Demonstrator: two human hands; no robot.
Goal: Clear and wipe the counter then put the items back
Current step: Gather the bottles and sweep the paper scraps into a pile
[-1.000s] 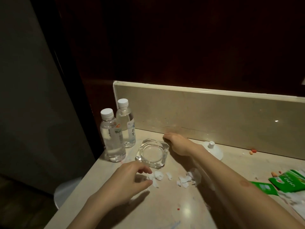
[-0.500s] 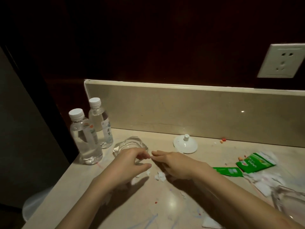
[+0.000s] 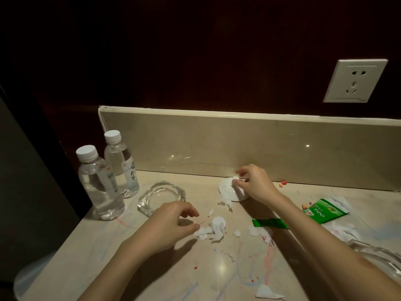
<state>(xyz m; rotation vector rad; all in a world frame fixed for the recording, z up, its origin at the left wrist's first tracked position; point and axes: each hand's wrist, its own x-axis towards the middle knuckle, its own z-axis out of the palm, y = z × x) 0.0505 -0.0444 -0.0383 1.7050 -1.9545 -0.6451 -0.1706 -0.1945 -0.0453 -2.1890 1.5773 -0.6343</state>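
Observation:
The beige counter (image 3: 152,268) is smeared with red and blue streaks and strewn with torn white paper scraps (image 3: 213,230). My right hand (image 3: 257,184) pinches the knob of a white ceramic lid (image 3: 227,190) near the backsplash, and the lid is tipped up on its edge. My left hand (image 3: 171,224) hovers low over the counter with curled fingers, its thumb and fingertips at the left end of the paper scraps; whether it pinches one I cannot tell. A clear glass ashtray (image 3: 161,197) sits just beyond that hand.
Two capped water bottles (image 3: 99,183) stand at the counter's left end. A green sachet (image 3: 325,210), a green torn strip (image 3: 270,223) and small orange pellets (image 3: 283,183) lie to the right. Another glass piece (image 3: 377,259) shows at the right edge. A wall socket (image 3: 354,80) sits above.
My right hand left the spot beside my left hand, reached back to the white lid, took its knob and tipped it up. My left hand stayed by the scraps.

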